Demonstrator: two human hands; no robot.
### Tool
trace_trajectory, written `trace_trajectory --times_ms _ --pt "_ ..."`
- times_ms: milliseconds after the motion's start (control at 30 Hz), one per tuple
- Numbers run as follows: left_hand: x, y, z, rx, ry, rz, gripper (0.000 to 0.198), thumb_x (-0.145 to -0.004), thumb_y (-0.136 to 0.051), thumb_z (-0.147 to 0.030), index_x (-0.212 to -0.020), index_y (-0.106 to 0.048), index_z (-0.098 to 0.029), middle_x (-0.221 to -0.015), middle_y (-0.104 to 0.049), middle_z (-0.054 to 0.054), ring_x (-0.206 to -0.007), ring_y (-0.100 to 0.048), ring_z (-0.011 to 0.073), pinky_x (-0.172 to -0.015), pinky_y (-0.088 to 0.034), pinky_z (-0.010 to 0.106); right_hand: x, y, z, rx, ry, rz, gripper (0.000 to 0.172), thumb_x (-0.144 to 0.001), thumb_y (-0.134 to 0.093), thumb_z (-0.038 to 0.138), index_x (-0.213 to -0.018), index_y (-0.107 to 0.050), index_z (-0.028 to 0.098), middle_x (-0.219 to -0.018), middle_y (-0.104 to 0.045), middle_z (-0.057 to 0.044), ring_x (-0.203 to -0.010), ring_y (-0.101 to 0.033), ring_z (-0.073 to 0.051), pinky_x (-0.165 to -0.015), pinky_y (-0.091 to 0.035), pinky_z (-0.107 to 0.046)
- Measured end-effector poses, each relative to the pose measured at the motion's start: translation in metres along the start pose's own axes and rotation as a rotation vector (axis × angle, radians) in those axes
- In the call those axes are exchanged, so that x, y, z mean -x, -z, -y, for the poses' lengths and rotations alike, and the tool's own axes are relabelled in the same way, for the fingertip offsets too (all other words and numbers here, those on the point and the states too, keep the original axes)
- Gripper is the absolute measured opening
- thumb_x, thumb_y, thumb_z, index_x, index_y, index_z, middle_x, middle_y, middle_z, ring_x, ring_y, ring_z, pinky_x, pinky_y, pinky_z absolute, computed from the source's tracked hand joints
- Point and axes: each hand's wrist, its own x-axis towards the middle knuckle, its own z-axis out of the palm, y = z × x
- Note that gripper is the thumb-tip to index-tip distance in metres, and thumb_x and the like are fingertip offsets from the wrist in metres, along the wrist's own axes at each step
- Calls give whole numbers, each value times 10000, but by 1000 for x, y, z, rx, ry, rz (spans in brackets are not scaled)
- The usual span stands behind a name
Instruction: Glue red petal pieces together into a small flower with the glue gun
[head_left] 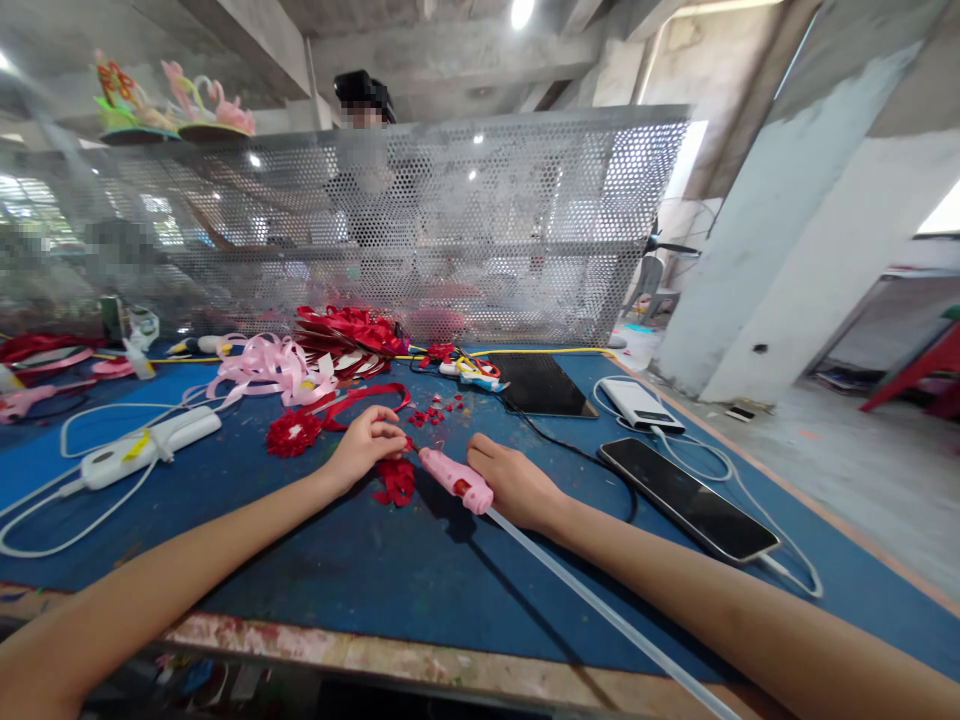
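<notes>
My right hand (514, 478) is wrapped round a pink hot glue gun (456, 480). A long translucent glue stick (600, 598) sticks out of its rear toward the table's front edge. The nozzle points at the fingertips of my left hand (367, 442), which pinch a small piece of red ribbon (406, 444). Just below those fingers lies a cluster of red ribbon petals (395, 483); whether it joins the pinched piece I cannot tell. Left of my left hand a round red ribbon flower (292, 432) rests on the blue tabletop (315, 570).
Red scraps (431, 412), pink ribbon loops (259, 368) and a red ribbon pile (349, 335) lie farther back. A white power strip (150, 447) is at left; a phone (690, 498), power bank (641, 404) and dark tablet (541, 384) are at right. Behind a perforated metal screen (487, 220) is another person.
</notes>
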Motion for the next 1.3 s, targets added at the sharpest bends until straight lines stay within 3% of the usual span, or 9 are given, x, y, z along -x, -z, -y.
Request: trace_trajectory --times_ms 267,500,567,667,733,833,933,1300 --pt "-2 1 0 127 25 -16 426 -593 -737 -258 -896 -448 -185 -713 -610 -33 -645 -640 121 -587 -484 217 0 1 2 21 -24 20 98 -848 -448 227 -839 -520 161 -892 -517 -71 -717 -534 -149 -620 -386 -250" --pt "7 -4 -10 282 -15 39 464 -576 -745 -216 -925 -440 -201 -693 -596 -59 -615 -636 113 -557 -464 204 1 -3 -6 -13 -236 -94 149 -814 -469 271 -899 -510 156 -1009 -511 -118 -847 -531 -207 -666 -422 -291" --pt "11 -7 -11 294 -9 67 458 -573 -745 -210 -919 -445 -202 -690 -596 -60 -603 -632 113 -552 -468 208 3 -3 -11 -95 -203 -174 226 -768 -503 270 -958 -498 147 -1059 -501 -126 -929 -509 -234 -772 -428 -343" --pt "17 -13 -13 289 6 118 455 -566 -751 -207 -905 -447 -197 -690 -600 -56 -580 -620 108 -541 -473 209 4 -4 -12 -268 -88 -344 369 -638 -492 93 -1002 -481 150 -1128 -484 -115 -1059 -459 -231 -929 -366 -376" --pt "20 -17 -13 285 17 148 465 -560 -758 -208 -903 -445 -196 -688 -602 -54 -574 -612 103 -530 -473 203 5 -5 -8 -387 -29 -459 422 -575 -444 21 -969 -486 167 -1109 -495 -100 -1077 -454 -212 -946 -360 -365" --pt "25 -23 -12 270 22 195 475 -565 -763 -216 -912 -440 -193 -683 -606 -52 -551 -592 90 -513 -467 192 4 -6 5 -520 20 -568 311 -650 -461 39 -916 -504 194 -1011 -533 -75 -997 -501 -193 -886 -407 -357" --pt "29 -27 -9 234 14 243 468 -588 -756 -220 -923 -432 -185 -678 -614 -49 -510 -566 73 -497 -452 185 4 -7 16 -584 76 -579 187 -737 -554 141 -913 -540 202 -951 -555 -62 -925 -533 -179 -828 -439 -337" --pt "29 -30 -4 174 19 263 469 -601 -757 -241 -932 -430 -183 -686 -625 -48 -528 -601 95 -509 -458 198 7 -7 19 -542 172 -537 95 -790 -595 214 -877 -629 197 -876 -585 -54 -864 -535 -171 -776 -452 -320"
